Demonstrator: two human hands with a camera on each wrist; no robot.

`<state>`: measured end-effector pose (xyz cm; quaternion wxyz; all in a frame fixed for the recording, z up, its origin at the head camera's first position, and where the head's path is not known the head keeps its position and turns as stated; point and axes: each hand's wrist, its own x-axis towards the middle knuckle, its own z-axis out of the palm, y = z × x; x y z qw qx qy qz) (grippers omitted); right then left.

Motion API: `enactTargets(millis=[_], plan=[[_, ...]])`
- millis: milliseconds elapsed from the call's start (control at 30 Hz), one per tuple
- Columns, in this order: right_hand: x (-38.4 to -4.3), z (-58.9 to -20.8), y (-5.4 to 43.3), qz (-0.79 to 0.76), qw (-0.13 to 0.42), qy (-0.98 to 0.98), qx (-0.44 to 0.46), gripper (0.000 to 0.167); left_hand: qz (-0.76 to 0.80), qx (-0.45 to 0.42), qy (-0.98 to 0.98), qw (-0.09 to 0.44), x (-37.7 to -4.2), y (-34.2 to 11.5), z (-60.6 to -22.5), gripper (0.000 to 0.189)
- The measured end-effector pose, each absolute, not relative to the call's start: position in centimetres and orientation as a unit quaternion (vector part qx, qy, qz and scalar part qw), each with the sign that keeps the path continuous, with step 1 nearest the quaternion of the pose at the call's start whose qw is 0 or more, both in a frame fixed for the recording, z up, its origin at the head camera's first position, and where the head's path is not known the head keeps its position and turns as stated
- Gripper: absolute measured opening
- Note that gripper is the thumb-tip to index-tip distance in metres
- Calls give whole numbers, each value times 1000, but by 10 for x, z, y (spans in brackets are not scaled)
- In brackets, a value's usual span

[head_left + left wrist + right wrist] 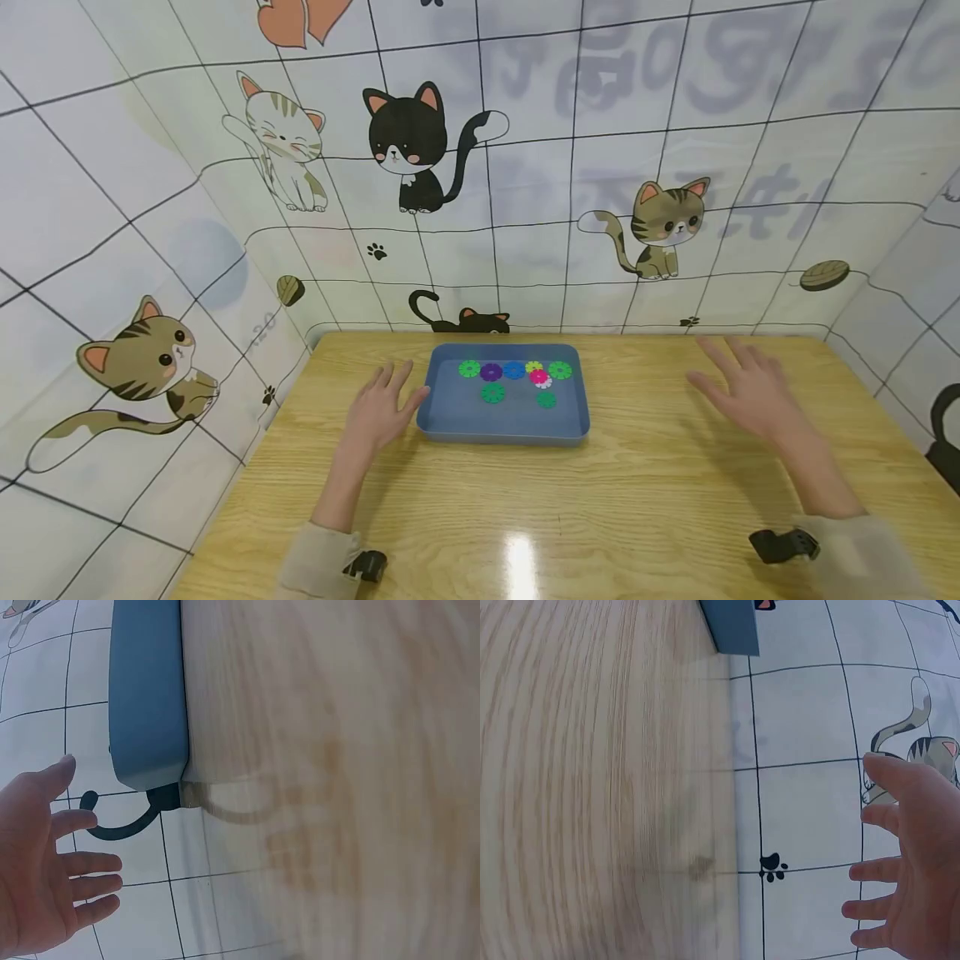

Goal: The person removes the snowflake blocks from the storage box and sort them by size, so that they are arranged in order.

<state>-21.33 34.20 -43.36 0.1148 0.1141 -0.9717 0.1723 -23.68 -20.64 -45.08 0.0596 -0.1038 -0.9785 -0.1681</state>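
Note:
A blue-grey tray (465, 421) lies on the wooden table, its outer wall also showing in the left wrist view. Several small notched plastic discs lie flat inside, among them a purple disc (491, 372), a blue disc (513, 370), a pink disc (538, 377) overlapping a white one, and a green disc (492, 392). Beside the tray's left edge is my left hand (380, 408), fingers spread and holding nothing, thumb tip near the rim. Well off to the tray's right, my right hand (753, 392) hovers with fingers apart, also holding nothing.
The wooden table (600, 508) meets a wall (525, 192) covered with cat drawings and grid lines at its back. Similar printed panels stand at the left and right. A black strap device (783, 546) sits at the right cuff, another (366, 566) at the left.

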Motion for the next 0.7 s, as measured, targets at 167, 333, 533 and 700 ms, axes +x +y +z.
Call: enactTargets(millis=[167,333,533,700], plan=[[-217,-434,330,194,108,-966,133,68,-190,-99,-975,61,-239,-203,-453,72],[-220,-433,315,217,83,-963,135,70,-214,-94,-971,44,-241,-200,-453,74],[-223,-432,294,248,65,-955,148,70,-269,-88,-959,12,-244,-193,-454,74],[-227,-436,278,265,75,-946,169,68,-295,-89,-951,5,-246,-190,-456,73]])
